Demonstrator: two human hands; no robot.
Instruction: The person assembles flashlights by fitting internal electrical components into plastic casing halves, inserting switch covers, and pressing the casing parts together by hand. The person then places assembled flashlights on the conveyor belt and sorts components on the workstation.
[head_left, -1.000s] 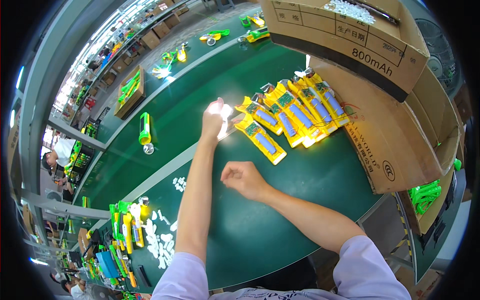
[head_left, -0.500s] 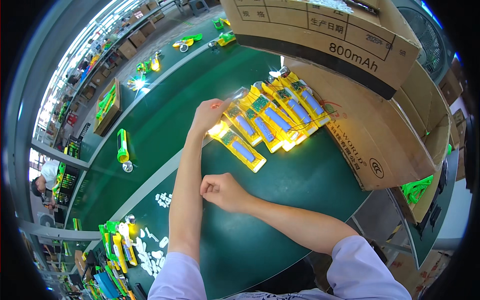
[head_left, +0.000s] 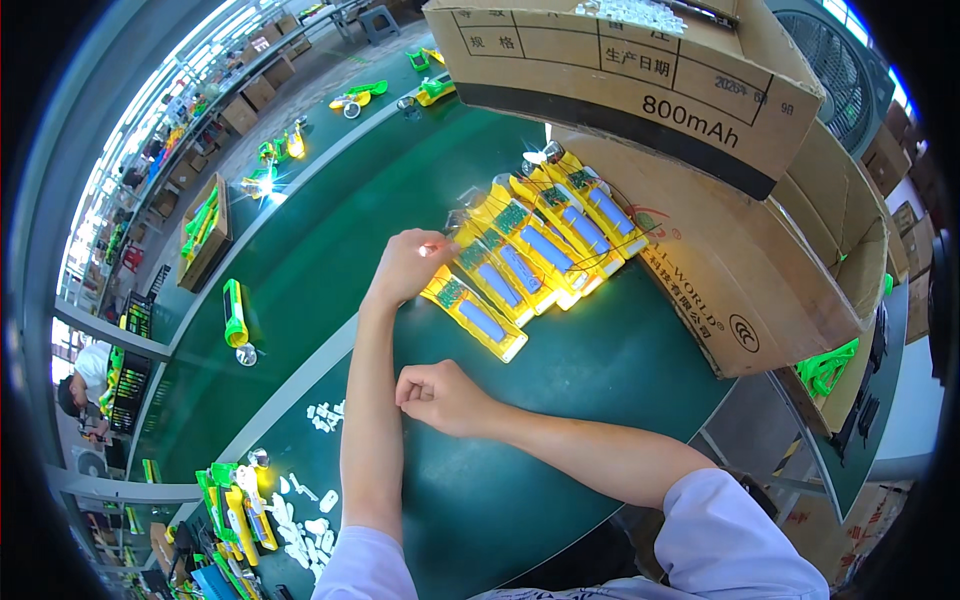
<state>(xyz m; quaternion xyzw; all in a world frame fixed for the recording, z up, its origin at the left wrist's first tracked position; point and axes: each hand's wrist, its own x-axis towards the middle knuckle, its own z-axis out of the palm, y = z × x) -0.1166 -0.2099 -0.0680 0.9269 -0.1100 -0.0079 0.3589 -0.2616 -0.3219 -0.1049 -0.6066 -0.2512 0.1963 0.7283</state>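
Observation:
Several open yellow flashlight halves lie side by side on the green table, each with a blue-purple battery cell and a green circuit board. My left hand is at the lamp end of the nearest flashlight half, its fingers closed there with light glowing through them. The lamp itself is hidden by the hand. My right hand hovers or rests nearer me, beside my left forearm, with its fingers curled in. What it holds, if anything, does not show. Thin wires and clear lamp heads run along the far ends of the row.
Large cardboard boxes stand at the right. Left of me lie white plastic pieces and a pile of green and yellow flashlight parts. Across a metal strip, a belt carries a green flashlight. A person works far left.
My left hand has come down and nearer, from above the row to the lamp end of the nearest flashlight half, covering its glow. My right hand stays nearly still; the view has shifted slightly.

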